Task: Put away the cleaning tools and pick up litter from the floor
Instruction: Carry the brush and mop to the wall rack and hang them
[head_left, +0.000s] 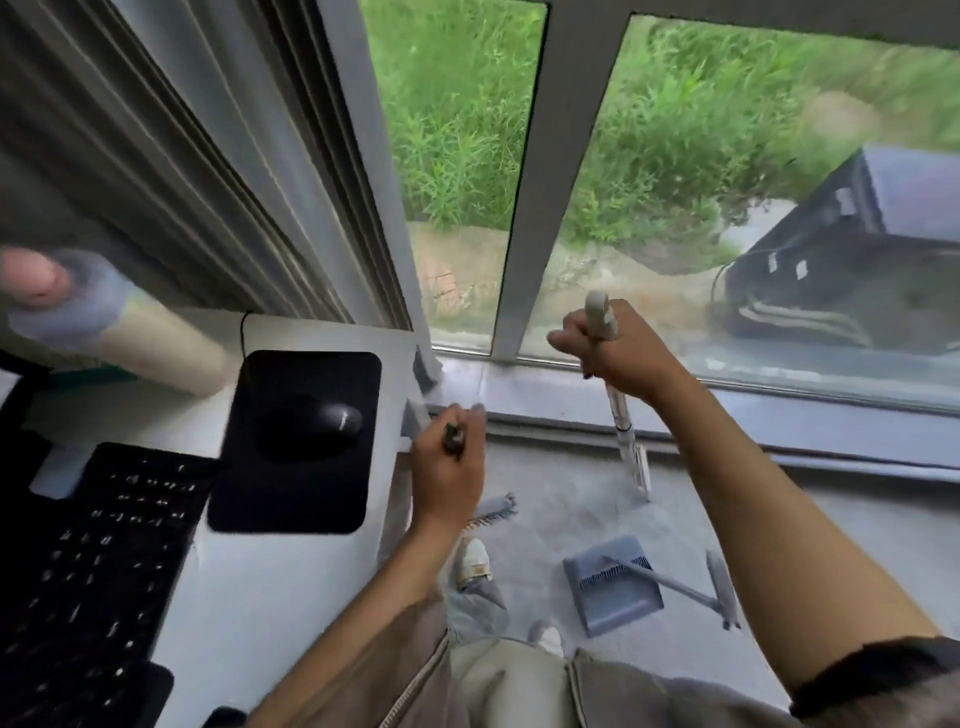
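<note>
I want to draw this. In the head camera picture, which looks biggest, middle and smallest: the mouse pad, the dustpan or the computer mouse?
1. Mouse pad, largest as it looks.
2. Dustpan, though it lies farther away on the floor, so it may really be bigger than it looks.
3. Computer mouse, clearly smallest.

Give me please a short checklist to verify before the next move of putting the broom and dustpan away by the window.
1. Right hand grips the long dustpan handle firmly: ok, fist closed around it.
2. Left hand holds the broom handle: ok, closed on its dark top end.
3. Dustpan empty of litter: cannot tell, the inside is blurred.
4. Broom head free of the desk: cannot tell, partly hidden behind the arm.
5. Floor below the window clear for the tools: ok, bare.
6. Feet clear of the dustpan: ok, shoe stands apart.
</note>
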